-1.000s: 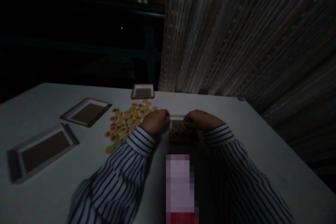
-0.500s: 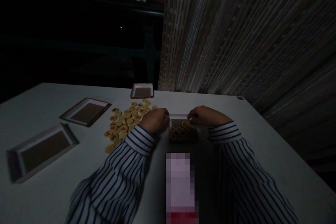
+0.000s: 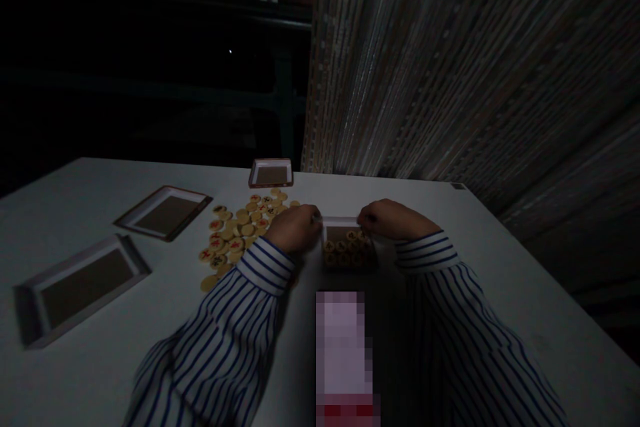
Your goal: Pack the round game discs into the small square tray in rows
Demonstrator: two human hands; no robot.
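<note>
A small open box (image 3: 342, 221) partly filled with round wooden game discs sits on the white table (image 3: 500, 280) in front of me. My left hand (image 3: 295, 227) is curled against the box's left wall. On the box's far right corner, my right hand (image 3: 393, 219) pinches the rim. A loose heap of the same pale discs (image 3: 239, 230), marked in red or black, lies just left of my left hand. Both sleeves are striped blue and white.
Three empty shallow trays lie on the table: one at the near left (image 3: 75, 287), one further back left (image 3: 164, 212), and a small one (image 3: 271, 173) behind the discs. A tall stack of layered boards (image 3: 475, 67) rises at the table's far right. The room beyond is dark.
My right hand has moved from over the discs in the box to the far right corner of its rim. The left hand has barely shifted.
</note>
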